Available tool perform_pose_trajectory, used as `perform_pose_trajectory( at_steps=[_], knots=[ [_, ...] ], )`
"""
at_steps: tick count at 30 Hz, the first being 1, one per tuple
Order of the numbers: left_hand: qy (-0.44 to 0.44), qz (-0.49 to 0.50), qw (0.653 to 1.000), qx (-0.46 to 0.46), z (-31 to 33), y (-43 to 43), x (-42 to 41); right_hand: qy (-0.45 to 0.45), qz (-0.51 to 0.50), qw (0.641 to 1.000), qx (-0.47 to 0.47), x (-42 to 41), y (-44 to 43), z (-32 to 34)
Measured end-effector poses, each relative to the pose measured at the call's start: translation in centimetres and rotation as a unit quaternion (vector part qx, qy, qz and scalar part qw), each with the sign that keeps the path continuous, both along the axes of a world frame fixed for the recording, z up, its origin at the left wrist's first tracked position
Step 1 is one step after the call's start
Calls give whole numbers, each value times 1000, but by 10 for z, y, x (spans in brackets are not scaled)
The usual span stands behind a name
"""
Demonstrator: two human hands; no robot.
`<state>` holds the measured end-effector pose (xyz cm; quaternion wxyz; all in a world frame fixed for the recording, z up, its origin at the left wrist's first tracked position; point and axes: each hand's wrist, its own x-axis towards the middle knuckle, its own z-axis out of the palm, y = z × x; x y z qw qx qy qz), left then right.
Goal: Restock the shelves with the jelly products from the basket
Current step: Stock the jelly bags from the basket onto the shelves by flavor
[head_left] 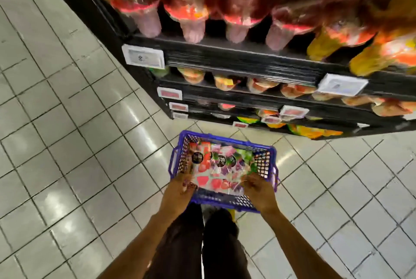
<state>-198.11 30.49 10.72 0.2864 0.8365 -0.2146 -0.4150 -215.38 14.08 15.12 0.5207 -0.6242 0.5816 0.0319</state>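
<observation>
Head view, looking straight down; heavy blur on the upper shelves.

- Basket point(221, 200): blue plastic, lattice walls. It sits on the tiled floor point(67, 121), near the foot of the shelving point(236, 60) and just ahead of the person's dark trouser legs point(198, 245).
- Jelly pack point(217, 166): lies inside the basket and fills most of it. The wrap is shiny, printed in red, purple and green fruit colours, with a row of dark round labels across the middle. I cannot tell whether this is 1 pack or several lying together.
- Left hand point(180, 188): at the basket's near-left corner. Its fingers are curled onto the left edge of the jelly pack and grip it.
- Right hand point(258, 191): at the near-right corner. Its fingers are curled onto the pack's right edge and hold it in the same way. Both forearms are bare and reach down over the near rim.
- Shelving: black, with at least 4 tiers in view, stepping back toward the floor. The top tier holds jelly cups point(193, 15), pink-red on the left and orange-yellow on the right. The lower tiers hold smaller orange and red cups.
- Price tags point(143, 56): white, clipped along the shelf fronts; the print is unreadable.
</observation>
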Motion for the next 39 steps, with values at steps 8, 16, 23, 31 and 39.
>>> perform_pose_trajectory(
  at_steps=[8, 16, 23, 31, 39],
  knots=[
    [27, 70, 991, 115, -194, 16, -22, 61, -3, 996, 61, 18, 14, -207],
    [14, 21, 977, 212, -340, 17, -13, 87, 16, 991, 104, 66, 37, -381],
    [-68, 59, 985, 149, -360, 13, -25, 109, 49, 990, 71, 92, 37, -427],
    [-25, -31, 994, 98, -339, -24, -45, 164, -26, 982, 94, 19, 18, -417],
    [-29, 29, 982, 185, -381, -61, -36, 159, -70, 967, 186, -44, -2, -418]
  ],
)
